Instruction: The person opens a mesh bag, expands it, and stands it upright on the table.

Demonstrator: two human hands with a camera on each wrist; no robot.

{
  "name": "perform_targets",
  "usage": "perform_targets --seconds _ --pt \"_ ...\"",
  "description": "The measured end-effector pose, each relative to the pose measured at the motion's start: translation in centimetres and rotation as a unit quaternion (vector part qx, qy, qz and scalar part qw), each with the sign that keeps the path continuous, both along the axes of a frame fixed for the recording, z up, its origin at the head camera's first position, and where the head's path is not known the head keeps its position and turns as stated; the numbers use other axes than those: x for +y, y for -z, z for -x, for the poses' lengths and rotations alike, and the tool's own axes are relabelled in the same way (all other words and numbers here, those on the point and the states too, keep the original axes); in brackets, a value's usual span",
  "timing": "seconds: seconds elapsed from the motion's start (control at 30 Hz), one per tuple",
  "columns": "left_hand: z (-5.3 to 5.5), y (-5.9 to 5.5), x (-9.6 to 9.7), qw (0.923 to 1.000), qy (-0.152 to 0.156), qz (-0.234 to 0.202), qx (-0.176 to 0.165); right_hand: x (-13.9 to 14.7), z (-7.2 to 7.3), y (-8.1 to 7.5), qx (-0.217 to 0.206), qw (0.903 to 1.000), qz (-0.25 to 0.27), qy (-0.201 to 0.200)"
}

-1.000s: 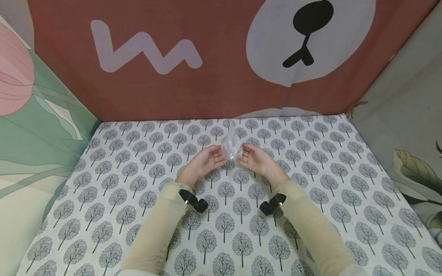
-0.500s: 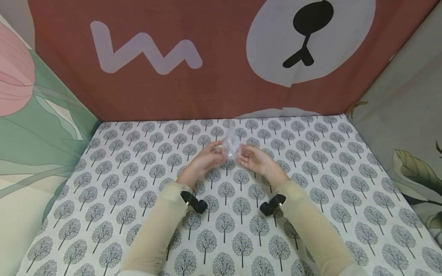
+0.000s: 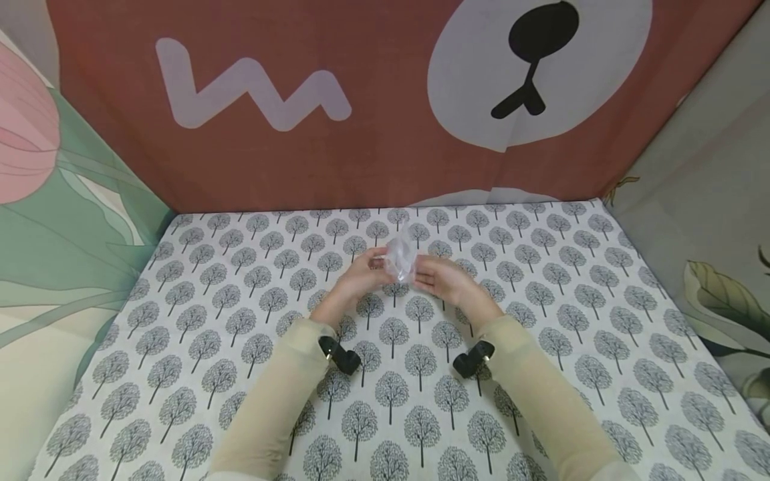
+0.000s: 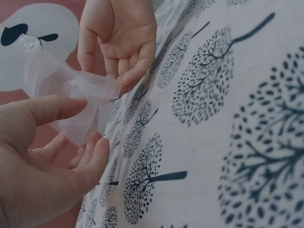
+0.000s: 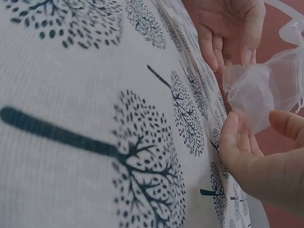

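A small sheer white drawstring pouch (image 3: pixel 401 259) is held up between both hands, near the middle of the table in the head view. My left hand (image 3: pixel 359 277) grips its left side with the thumb and curled fingers. From the other side, my right hand (image 3: pixel 446 279) holds it with bent fingers. In the left wrist view the gauzy pouch (image 4: pixel 61 85) narrows toward a gathered, knotted end. Something paler shows through the fabric (image 5: pixel 259 92) in the right wrist view; whether it is contents or folded cloth, I cannot tell.
A white cloth with dark tree prints (image 3: pixel 421 414) covers the table. Behind it stands a reddish-brown fabric wall (image 3: pixel 385 160) with a cartoon face. Printed curtains (image 3: pixel 78 254) flank both sides. A black wrist camera (image 3: pixel 341 355) sits on each sleeve.
The left fingers have shifted around the pouch's side, and the right fingers have closed in slightly. The pouch has turned a little and moved slightly left; both forearms stay nearly in place.
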State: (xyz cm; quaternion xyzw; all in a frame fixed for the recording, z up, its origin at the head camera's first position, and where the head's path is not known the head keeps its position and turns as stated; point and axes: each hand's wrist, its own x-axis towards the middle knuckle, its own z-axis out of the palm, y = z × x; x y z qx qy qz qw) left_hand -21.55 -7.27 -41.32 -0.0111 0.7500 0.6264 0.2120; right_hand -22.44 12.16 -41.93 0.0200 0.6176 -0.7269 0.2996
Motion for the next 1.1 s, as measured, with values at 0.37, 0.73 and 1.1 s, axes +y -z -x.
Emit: perform_targets --seconds 0.37,0.73,1.1 --pt "-0.16 0.36 -0.14 0.9991 0.012 0.039 0.002 -0.43 -0.25 0.13 0.029 0.9928 -0.116 0.002" --pt "-0.15 0.65 -0.42 0.9959 0.028 0.085 0.016 -0.86 -0.23 0.2 0.063 0.9773 -0.202 -0.005" --pt "-0.15 0.75 -0.57 0.9973 0.008 0.072 0.007 -0.75 0.09 0.26 0.067 0.9657 -0.251 -0.009"
